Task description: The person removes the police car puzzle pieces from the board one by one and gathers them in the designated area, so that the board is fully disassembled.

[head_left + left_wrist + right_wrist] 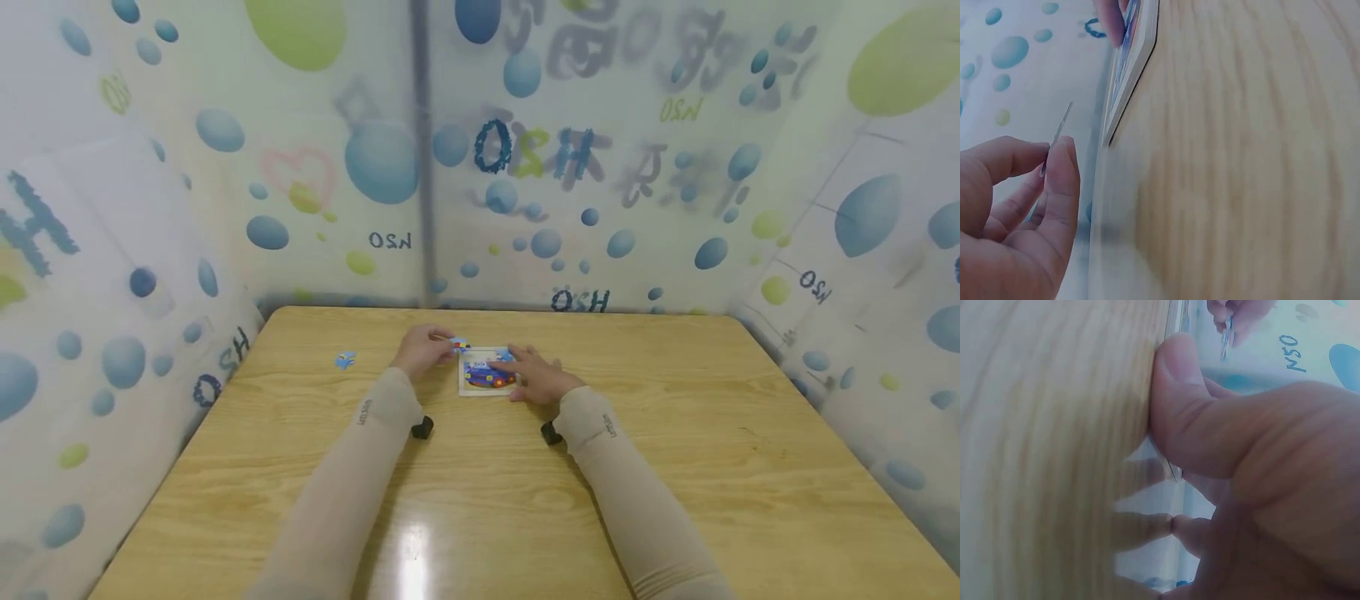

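A small square puzzle board (pixel 486 375) with a blue and red picture lies on the wooden table (pixel 480 500). My left hand (pixel 431 347) pinches a small puzzle piece (pixel 460 343) just above the board's far left corner. In the left wrist view the piece (pixel 1057 134) shows edge-on between thumb and forefinger, with the board (pixel 1130 69) beyond it. My right hand (pixel 534 375) rests flat on the board's right side, fingers stretched over the picture. In the right wrist view its thumb (pixel 1179 369) presses down by the board's edge.
One loose blue puzzle piece (pixel 345 360) lies on the table to the left of my left hand. Curtain walls printed with blue and green bubbles (pixel 225 208) close in the table on three sides. Bare wood stretches toward the near edge.
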Tool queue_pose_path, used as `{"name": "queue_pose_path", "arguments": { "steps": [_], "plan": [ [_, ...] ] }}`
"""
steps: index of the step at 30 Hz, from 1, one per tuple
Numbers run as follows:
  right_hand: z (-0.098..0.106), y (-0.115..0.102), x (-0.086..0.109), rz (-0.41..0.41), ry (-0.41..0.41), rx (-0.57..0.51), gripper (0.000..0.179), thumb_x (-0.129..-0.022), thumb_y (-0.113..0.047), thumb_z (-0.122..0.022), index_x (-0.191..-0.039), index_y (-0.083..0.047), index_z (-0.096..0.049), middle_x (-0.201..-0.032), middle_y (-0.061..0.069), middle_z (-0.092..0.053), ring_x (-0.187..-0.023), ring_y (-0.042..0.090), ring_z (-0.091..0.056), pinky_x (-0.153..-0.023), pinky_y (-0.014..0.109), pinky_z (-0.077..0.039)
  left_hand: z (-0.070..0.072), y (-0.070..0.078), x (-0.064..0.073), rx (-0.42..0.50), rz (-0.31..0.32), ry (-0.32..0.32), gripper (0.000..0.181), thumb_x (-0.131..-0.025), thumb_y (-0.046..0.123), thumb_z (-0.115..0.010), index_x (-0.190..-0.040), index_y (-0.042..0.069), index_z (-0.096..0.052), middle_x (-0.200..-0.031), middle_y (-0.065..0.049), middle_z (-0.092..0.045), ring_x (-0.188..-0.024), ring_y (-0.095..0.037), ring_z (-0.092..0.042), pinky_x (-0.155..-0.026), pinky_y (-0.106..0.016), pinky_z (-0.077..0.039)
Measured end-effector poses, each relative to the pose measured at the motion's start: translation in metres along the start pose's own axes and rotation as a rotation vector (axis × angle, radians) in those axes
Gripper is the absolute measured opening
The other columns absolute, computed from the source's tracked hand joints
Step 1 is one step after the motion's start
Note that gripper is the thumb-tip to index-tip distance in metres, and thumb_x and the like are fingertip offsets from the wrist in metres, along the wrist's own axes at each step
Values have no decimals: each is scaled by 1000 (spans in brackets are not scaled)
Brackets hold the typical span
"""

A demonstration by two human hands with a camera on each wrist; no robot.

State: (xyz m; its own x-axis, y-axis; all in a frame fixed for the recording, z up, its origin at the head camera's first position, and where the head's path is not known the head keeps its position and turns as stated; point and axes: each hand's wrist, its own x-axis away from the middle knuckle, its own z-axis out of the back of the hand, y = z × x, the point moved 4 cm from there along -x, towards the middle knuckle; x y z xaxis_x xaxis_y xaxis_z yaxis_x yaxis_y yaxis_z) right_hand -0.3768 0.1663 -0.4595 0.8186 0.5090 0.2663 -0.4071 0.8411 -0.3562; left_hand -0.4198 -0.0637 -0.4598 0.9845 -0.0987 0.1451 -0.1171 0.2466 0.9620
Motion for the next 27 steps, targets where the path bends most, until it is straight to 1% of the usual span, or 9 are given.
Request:
{"name": "queue_pose_path", "arguments": {
  "steps": [5, 10, 17, 23, 27],
  "plan": [
    [0, 1, 0, 12, 2, 1, 65, -102, -31, -60, -160, -31, -31, -170, 13, -4, -153, 45, 2, -112, 78, -3, 15, -3, 4, 4, 9, 3, 28, -98, 2, -63, -125, -3, -63, -117, -20, -65, -95, -26, -70, -84, -31, -59],
    [0, 0, 0, 25, 10, -3, 65, -101, -29, -61, -160, -29, -32, -169, 15, -4, -153, 45, 2, -111, 79, -3, 29, -4, 7, -16, -7, -3, 30, -99, 2, -61, -128, -6, -61, -118, -22, -64, -94, -25, -69, -85, -32, -59],
    [-1, 0, 1, 27, 14, -10, 64, -102, -27, -61, -160, -29, -33, -169, 15, -6, -153, 45, 1, -110, 80, -3, 46, -5, 13, -80, -25, -16, 30, -101, 3, -59, -130, -7, -60, -120, -24, -64, -98, -28, -69, -87, -32, -59],
    [0, -1, 3, 30, 19, -9, 64, -102, -27, -61, -160, -28, -33, -169, 15, -6, -153, 45, 0, -111, 80, -4, 60, -7, 19, -113, -43, -18, 30, -100, 1, -59, -129, -9, -60, -119, -26, -64, -91, -23, -70, -85, -31, -59],
    [-1, 0, 2, 28, 21, -14, 64, -102, -26, -62, -160, -27, -34, -169, 16, -6, -153, 46, 1, -111, 79, -4, 69, -8, 22, -126, -25, 13, 30, -100, 0, -60, -128, -9, -61, -117, -25, -66, -86, -19, -69, -83, -30, -60]
  ]
}}
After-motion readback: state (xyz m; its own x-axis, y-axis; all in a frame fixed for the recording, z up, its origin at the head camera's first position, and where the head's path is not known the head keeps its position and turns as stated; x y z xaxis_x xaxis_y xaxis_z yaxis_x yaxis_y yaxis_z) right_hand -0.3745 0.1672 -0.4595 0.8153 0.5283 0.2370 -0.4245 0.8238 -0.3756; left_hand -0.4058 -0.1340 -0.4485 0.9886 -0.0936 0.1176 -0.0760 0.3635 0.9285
